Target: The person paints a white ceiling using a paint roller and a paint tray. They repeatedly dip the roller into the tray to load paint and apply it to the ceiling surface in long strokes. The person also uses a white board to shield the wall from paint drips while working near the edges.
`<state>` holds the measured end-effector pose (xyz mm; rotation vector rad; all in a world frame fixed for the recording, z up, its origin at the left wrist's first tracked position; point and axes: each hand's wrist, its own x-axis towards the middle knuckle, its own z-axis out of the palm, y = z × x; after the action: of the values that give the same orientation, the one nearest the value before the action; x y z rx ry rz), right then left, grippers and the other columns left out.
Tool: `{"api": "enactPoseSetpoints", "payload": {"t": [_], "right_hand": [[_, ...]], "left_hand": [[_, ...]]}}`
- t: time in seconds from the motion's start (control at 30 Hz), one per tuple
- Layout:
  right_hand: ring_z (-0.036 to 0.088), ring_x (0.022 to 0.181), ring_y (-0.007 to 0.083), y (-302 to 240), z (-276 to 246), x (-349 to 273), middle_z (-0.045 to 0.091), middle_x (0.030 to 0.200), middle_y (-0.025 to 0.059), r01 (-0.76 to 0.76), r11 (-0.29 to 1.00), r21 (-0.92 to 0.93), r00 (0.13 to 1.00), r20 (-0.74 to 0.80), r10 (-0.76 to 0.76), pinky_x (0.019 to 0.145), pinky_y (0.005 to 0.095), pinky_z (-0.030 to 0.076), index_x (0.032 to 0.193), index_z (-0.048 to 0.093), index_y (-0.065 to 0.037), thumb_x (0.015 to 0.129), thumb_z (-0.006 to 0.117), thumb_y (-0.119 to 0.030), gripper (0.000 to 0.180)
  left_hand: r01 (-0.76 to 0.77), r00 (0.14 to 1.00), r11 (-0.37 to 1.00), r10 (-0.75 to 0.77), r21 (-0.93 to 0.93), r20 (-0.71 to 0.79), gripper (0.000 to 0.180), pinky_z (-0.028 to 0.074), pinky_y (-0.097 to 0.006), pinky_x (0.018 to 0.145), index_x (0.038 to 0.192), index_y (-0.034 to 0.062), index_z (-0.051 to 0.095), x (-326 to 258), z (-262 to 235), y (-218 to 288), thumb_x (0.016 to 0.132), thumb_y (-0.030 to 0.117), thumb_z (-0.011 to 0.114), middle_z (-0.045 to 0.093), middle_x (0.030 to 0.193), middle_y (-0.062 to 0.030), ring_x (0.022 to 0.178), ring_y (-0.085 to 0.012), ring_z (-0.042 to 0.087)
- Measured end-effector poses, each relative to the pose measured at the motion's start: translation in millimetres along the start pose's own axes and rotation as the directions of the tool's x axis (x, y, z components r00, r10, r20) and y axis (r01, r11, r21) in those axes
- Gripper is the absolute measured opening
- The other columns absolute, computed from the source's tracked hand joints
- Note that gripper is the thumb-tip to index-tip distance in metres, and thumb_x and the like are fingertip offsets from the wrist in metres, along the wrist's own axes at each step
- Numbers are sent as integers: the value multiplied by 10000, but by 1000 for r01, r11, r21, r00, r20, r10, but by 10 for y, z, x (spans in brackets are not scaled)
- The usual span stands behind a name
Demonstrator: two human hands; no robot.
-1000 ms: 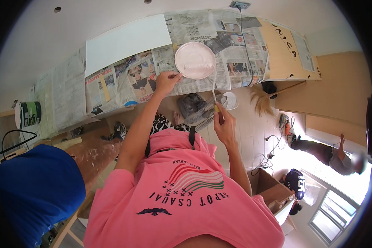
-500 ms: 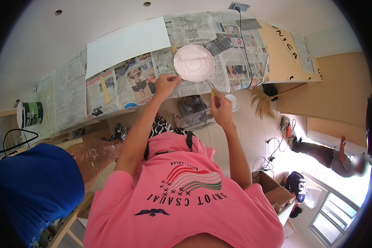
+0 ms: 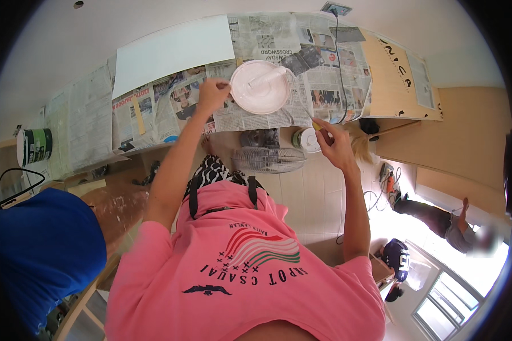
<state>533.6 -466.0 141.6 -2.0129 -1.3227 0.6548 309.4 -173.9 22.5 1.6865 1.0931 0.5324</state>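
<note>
A round, pale pinkish-white shallow dish (image 3: 256,104) stands on newspaper near the bench's front edge. My left hand (image 3: 213,95) pinches its left rim between thumb and fingers. A white paint roller (image 3: 267,77) rests slantwise in the dish. From its right end a thin wire frame runs down to a yellow handle. My right hand (image 3: 335,145) is closed around that handle, off the front edge of the bench. How much paint is in the dish I cannot tell.
Newspaper (image 3: 182,102) covers the bench, with a white board (image 3: 173,54) at the back. A black cord (image 3: 340,68) crosses it from a socket. Below stand a fan (image 3: 270,159) and a white-lidded can (image 3: 310,140). A person in blue (image 3: 45,250) is close on my left.
The roller has turned from lying level to slanting up to the right in the dish. My right hand has moved right with the handle; my left hand has shifted slightly up and left.
</note>
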Motion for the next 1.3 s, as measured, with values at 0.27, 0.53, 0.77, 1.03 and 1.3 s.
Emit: {"api": "enactPoseSetpoints", "payload": {"t": [0.27, 0.53, 0.77, 1.03, 1.3], "right_hand": [[459, 531, 191, -2, 230, 272, 535, 635, 113, 78, 997, -11, 994, 76, -77, 565, 335, 423, 1216, 644, -31, 878, 617, -54, 340], [448, 536, 174, 83, 343, 477, 495, 614, 110, 91, 996, -6, 990, 113, -89, 561, 332, 415, 1231, 637, -19, 879, 610, -45, 353], [466, 541, 163, 111, 210, 97, 541, 648, 109, 8, 1000, 9, 991, 130, -9, 557, 321, 419, 1246, 639, -32, 888, 609, -40, 360], [482, 550, 182, -62, 201, 301, 561, 666, 118, 68, 997, -40, 989, 131, -62, 558, 331, 423, 1252, 632, -33, 886, 610, -44, 366], [503, 570, 195, 2, 199, 237, 581, 699, 135, -7, 996, -87, 982, 188, 23, 583, 336, 437, 1252, 630, -33, 890, 606, -47, 363]], "left_hand": [[148, 989, 981, -145, -124, 36, 194, 530, -255, 680, 1026, 13, 763, 91, -196, -114, 884, 141, 731, 743, 839, -77, 711, -121, 655], [119, 993, 973, -115, -198, 34, 212, 530, -249, 705, 1034, 12, 761, 113, -150, -251, 887, 164, 740, 743, 851, -77, 747, -115, 665], [125, 992, 979, -123, -162, 22, 223, 535, -258, 719, 1033, 30, 766, 132, -134, -306, 887, 198, 746, 749, 862, -70, 761, -115, 675], [107, 994, 979, -102, -172, 33, 225, 532, -261, 718, 1037, 30, 765, 120, -150, -303, 886, 196, 746, 749, 867, -70, 763, -117, 674], [128, 992, 986, -127, -105, 18, 221, 536, -266, 719, 1029, 30, 767, 73, -175, -188, 887, 197, 742, 754, 873, -85, 775, -130, 691]]}}
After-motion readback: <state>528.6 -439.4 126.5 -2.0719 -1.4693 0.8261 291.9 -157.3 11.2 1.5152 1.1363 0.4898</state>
